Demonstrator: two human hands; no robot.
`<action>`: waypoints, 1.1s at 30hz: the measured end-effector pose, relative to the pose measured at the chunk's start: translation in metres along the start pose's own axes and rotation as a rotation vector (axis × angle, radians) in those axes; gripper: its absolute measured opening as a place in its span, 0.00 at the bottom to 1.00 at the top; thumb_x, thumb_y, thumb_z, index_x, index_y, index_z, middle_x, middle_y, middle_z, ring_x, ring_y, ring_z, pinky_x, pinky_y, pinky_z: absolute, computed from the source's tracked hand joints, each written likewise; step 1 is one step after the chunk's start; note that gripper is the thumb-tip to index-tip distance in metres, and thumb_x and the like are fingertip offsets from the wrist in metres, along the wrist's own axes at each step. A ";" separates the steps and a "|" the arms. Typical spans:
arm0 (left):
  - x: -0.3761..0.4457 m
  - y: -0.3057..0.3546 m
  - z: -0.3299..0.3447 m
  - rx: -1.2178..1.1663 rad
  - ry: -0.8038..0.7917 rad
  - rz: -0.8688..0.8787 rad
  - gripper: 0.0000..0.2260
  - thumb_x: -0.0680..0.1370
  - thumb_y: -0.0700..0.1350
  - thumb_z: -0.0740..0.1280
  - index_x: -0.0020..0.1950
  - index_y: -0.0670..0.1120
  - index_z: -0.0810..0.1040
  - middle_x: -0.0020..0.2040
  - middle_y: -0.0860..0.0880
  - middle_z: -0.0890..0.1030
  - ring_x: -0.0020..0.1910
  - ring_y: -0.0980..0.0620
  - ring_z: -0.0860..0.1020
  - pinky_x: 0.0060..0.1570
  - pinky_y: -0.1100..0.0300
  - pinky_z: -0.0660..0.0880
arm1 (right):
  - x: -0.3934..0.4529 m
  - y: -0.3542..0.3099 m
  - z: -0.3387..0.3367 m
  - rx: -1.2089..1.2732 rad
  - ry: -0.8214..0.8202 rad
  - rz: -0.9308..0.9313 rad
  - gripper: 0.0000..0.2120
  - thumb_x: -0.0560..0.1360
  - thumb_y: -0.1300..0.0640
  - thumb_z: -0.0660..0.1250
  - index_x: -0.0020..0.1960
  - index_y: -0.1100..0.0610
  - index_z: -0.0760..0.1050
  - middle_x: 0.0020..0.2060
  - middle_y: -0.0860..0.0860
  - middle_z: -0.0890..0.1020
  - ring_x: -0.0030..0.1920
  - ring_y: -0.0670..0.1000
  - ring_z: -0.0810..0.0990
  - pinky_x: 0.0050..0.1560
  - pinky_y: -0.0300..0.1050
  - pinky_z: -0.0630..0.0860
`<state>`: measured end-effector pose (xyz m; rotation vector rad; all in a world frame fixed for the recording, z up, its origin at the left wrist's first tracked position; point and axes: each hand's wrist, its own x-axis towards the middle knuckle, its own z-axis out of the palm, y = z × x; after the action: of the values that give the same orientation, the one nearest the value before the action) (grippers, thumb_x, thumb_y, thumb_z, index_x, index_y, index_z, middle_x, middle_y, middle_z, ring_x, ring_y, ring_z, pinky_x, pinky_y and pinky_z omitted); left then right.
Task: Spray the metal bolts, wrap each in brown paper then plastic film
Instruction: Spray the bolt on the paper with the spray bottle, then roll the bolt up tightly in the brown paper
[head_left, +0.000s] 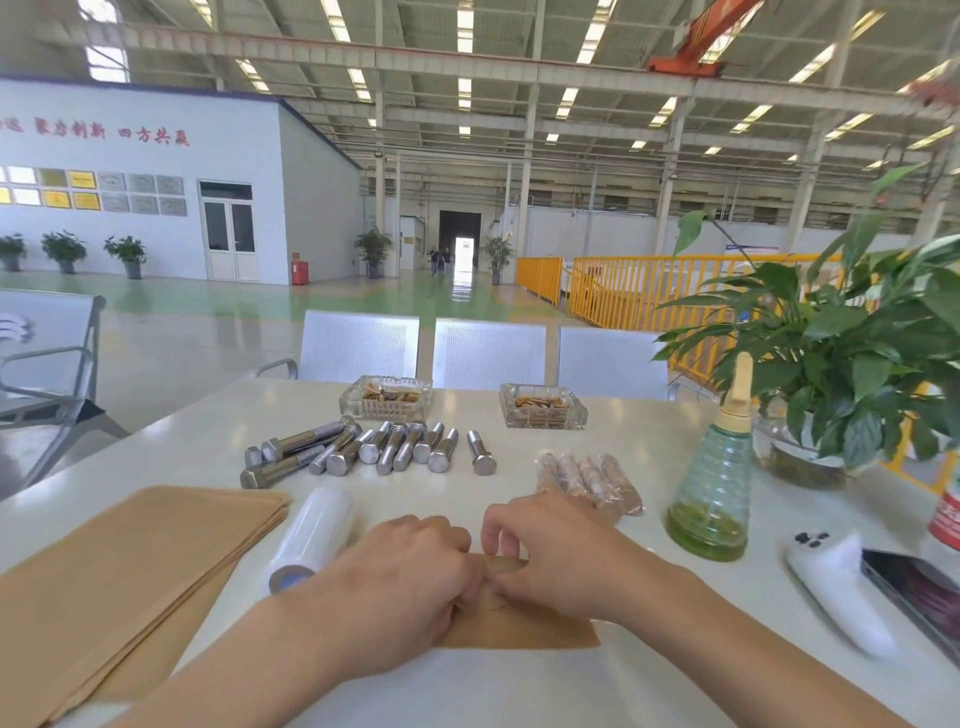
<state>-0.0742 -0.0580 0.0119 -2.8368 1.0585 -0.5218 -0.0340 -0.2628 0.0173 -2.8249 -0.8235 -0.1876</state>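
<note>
Both hands work on one sheet of brown paper (524, 626) at the table's front middle. My left hand (410, 566) and my right hand (550, 551) curl their fingers over the sheet's rolled far edge (511, 564); what lies inside the roll is hidden. Several bare metal bolts (374, 452) lie in a row farther back. To the right of them rest several wrapped bolts (592, 480) in paper and film. A stack of brown paper (119, 577) sits at the left, with a roll of plastic film (311, 535) beside it. A green spray bottle (714, 483) stands at the right.
Two glass ashtrays (385, 397) (543, 406) stand at the back of the white table (519, 691). A potted plant (831, 364) fills the right side. A white remote (841, 592), a phone (919, 587) and a red can (948, 514) lie at the right edge. Metal chairs (488, 353) stand behind.
</note>
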 end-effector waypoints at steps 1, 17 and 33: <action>0.001 0.001 -0.001 0.000 -0.005 0.001 0.09 0.79 0.52 0.58 0.54 0.55 0.76 0.49 0.54 0.75 0.51 0.48 0.74 0.48 0.56 0.65 | 0.001 -0.001 0.000 -0.022 0.010 -0.016 0.10 0.70 0.45 0.68 0.51 0.41 0.73 0.47 0.40 0.80 0.52 0.47 0.76 0.43 0.46 0.68; 0.016 0.052 -0.021 0.249 -0.317 -0.068 0.14 0.83 0.44 0.57 0.67 0.49 0.75 0.64 0.45 0.77 0.63 0.43 0.76 0.30 0.59 0.51 | 0.006 -0.001 0.001 0.100 0.009 0.002 0.08 0.70 0.51 0.69 0.49 0.47 0.80 0.36 0.40 0.79 0.43 0.40 0.74 0.38 0.33 0.66; 0.004 0.015 -0.011 -0.023 -0.198 -0.027 0.15 0.80 0.61 0.60 0.66 0.62 0.68 0.64 0.59 0.70 0.66 0.52 0.72 0.44 0.56 0.67 | 0.006 -0.009 -0.010 0.092 -0.082 0.089 0.04 0.73 0.47 0.71 0.44 0.45 0.77 0.48 0.48 0.84 0.54 0.53 0.80 0.53 0.46 0.79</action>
<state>-0.0845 -0.0714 0.0201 -2.8527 0.9967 -0.2259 -0.0344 -0.2540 0.0296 -2.7908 -0.7010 -0.0207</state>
